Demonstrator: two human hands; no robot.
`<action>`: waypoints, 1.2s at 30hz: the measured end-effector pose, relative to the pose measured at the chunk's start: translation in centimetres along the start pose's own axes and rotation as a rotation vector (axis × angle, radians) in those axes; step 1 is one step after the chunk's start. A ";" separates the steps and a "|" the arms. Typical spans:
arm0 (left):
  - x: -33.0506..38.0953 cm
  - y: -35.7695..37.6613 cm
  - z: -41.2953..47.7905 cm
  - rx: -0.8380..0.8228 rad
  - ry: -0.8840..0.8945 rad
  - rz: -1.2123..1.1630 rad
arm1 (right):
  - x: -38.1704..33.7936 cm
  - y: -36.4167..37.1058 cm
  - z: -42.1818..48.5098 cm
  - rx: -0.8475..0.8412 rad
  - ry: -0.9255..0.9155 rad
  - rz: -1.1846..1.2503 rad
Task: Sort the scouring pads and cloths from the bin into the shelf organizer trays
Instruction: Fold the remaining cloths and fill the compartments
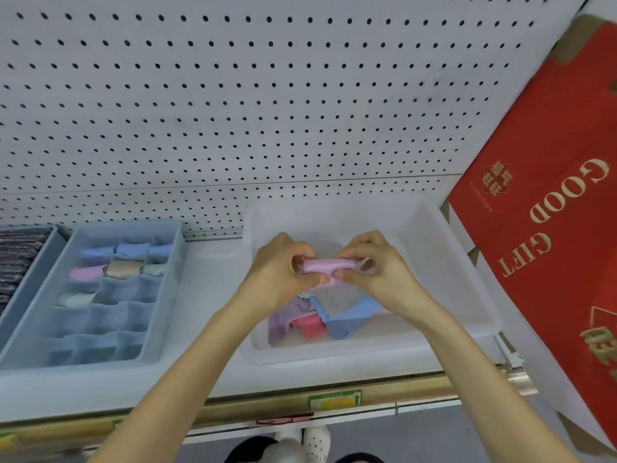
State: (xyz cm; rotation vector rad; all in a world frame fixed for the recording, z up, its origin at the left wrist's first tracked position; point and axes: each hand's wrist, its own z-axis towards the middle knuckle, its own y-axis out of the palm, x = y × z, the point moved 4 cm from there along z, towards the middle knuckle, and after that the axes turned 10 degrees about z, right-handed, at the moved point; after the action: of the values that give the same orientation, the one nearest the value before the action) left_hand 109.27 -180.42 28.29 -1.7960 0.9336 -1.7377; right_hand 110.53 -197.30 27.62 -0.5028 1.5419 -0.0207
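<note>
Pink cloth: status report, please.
Rolled pink cloth gripped by left hand and right hand, over the bin. More cloths in bin. Nothing blocks the tray.

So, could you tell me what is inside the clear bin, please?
In the bin lie a blue cloth, a red cloth and a lilac cloth. The left hand and right hand grip a rolled pink cloth above them, hiding whatever lies beneath.

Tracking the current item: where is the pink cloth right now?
Head view, centre: the rolled pink cloth is pinched between the left hand and right hand, over the clear bin.
</note>
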 end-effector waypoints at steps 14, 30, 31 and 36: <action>-1.0 0.7 -1.4 -0.314 -0.214 -0.714 | -0.9 2.1 -0.1 -0.017 0.171 0.534; -2.5 -0.2 -2.7 -0.192 -0.224 -0.768 | 0.2 2.7 0.5 -0.132 0.153 0.599; -2.6 -0.1 -3.0 -0.224 -0.249 -0.827 | 0.3 2.8 0.8 -0.106 0.106 0.576; -3.0 0.2 -4.1 -0.362 -0.388 -0.914 | 0.7 4.2 1.8 -0.044 -0.150 0.410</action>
State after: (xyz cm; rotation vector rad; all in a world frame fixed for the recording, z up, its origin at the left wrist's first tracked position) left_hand 105.29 -177.86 26.50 -2.9756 0.2530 -1.6025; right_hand 111.07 -193.20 25.56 -0.2104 1.4742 0.3599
